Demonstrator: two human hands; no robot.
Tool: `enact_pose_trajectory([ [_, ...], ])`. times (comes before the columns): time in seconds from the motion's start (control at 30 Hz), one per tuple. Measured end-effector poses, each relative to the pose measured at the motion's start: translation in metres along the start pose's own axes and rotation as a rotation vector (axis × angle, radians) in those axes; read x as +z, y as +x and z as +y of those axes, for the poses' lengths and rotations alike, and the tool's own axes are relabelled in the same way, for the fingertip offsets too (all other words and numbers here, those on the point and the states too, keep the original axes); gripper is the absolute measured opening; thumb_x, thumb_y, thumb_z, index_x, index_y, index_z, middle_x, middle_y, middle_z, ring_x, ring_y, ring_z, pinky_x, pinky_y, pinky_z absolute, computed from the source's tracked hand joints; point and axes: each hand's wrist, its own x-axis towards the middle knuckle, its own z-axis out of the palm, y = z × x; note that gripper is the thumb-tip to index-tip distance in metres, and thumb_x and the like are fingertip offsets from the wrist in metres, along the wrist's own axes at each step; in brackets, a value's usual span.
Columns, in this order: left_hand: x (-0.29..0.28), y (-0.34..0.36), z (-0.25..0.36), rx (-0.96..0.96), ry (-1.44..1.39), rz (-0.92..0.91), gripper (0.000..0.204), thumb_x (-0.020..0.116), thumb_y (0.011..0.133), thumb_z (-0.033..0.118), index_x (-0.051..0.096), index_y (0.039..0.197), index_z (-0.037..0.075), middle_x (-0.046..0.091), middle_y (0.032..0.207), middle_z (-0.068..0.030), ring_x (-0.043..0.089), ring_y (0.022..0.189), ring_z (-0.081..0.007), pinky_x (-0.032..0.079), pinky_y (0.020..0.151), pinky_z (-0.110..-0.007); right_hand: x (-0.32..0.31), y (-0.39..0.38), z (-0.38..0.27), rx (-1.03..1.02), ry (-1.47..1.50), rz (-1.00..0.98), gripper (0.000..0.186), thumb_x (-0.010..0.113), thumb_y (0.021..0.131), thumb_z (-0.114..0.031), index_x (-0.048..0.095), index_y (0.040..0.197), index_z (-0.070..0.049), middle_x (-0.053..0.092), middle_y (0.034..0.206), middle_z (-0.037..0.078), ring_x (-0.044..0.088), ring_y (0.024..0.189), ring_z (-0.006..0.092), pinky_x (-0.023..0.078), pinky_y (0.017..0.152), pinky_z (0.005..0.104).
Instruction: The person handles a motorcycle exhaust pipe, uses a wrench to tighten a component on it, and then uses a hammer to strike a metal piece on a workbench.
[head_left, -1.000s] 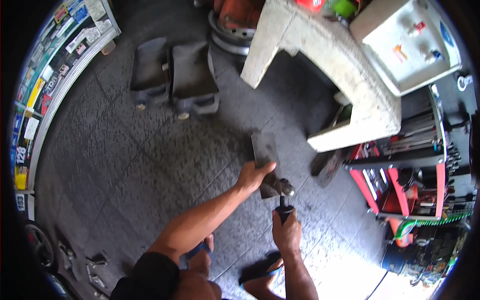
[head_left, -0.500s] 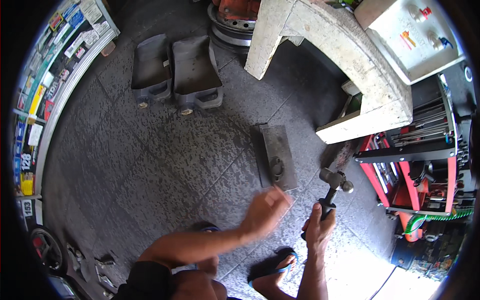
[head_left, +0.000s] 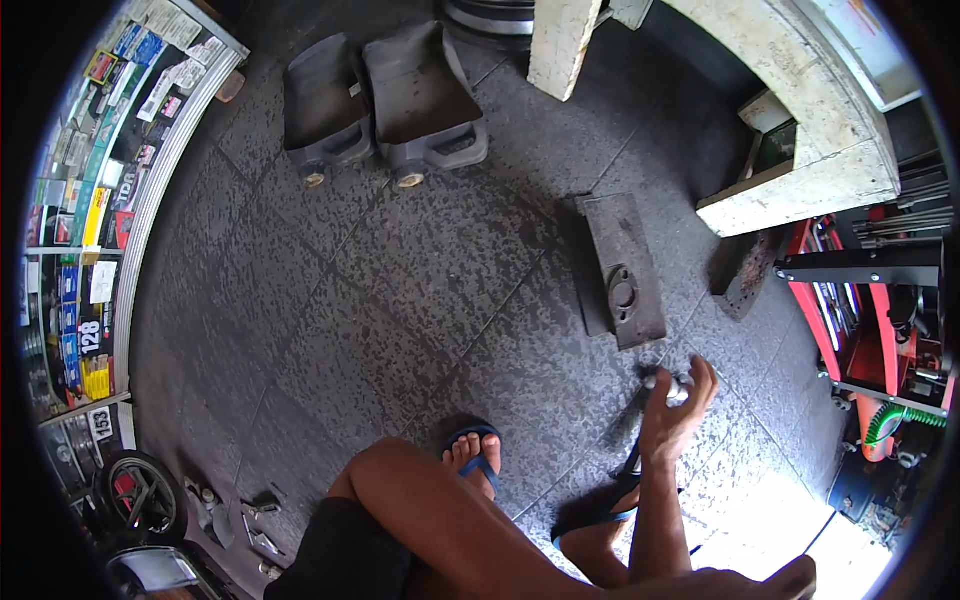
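Observation:
My right hand is over the floor at the lower right, thumb and fingers apart and curved. Between them shows the rounded metal head of a ball-peen hammer; its dark handle slants down beside my wrist, partly hidden. My left arm crosses the bottom of the view, and my left hand is cut off by the lower edge, its fingers mostly hidden. Just beyond the hammer lies a rectangular metal plate, with a small oval flange-like part on its near end.
Two dark cut-open plastic containers stand at the back. A worn white bench and a red tool cart are on the right, a rusty metal block beside them. A glass display case curves along the left, near a small wheel.
My right hand has lowered the hammer toward the floor, its fingers now spread. My left hand has swung from the plate down to the lower right. The view has shifted.

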Motion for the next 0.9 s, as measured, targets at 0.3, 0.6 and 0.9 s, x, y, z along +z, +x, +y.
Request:
enact_pose_trajectory([
  [0.3, -0.084, -0.034, 0.000, 0.729, 1.105, 0.836, 0.009, 0.058, 0.096, 0.010, 0.058, 0.091, 0.003, 0.059, 0.070, 0.0002, 0.056, 0.068, -0.0040, 0.045, 0.057, -0.026, 0.047, 0.051, -0.051, -0.379, -0.180, -0.216, 0.040, 0.078, 0.081, -0.022, 0.064, 0.112, -0.002, 0.060, 0.111, 0.016, 0.057, 0.105, 0.0293, 0.045, 0.090, 0.0428],
  [0.6, -0.227, -0.071, 0.103, 1.271, 0.924, 1.276, 0.016, 0.063, 0.092, 0.006, 0.052, 0.103, 0.000, 0.053, 0.082, -0.0016, 0.049, 0.069, -0.0059, 0.042, 0.059, -0.022, 0.014, 0.071, -0.044, 0.391, 0.232, -0.385, 0.035, 0.062, 0.095, -0.024, 0.068, 0.113, 0.005, 0.066, 0.069, 0.006, 0.061, 0.060, 0.0120, 0.049, 0.058, 0.0278],
  [0.9, -0.257, -0.039, 0.151, 0.883, 1.117, 1.301, 0.039, 0.078, 0.087, 0.028, 0.060, 0.104, -0.002, 0.067, 0.098, -0.0101, 0.064, 0.090, -0.0154, 0.053, 0.079, -0.031, -0.005, -0.086, 0.124, 0.593, -0.340, -0.298, 0.072, 0.078, 0.077, -0.040, 0.048, 0.127, 0.003, 0.053, 0.117, 0.027, 0.051, 0.115, 0.0453, 0.042, 0.097, 0.0518],
])
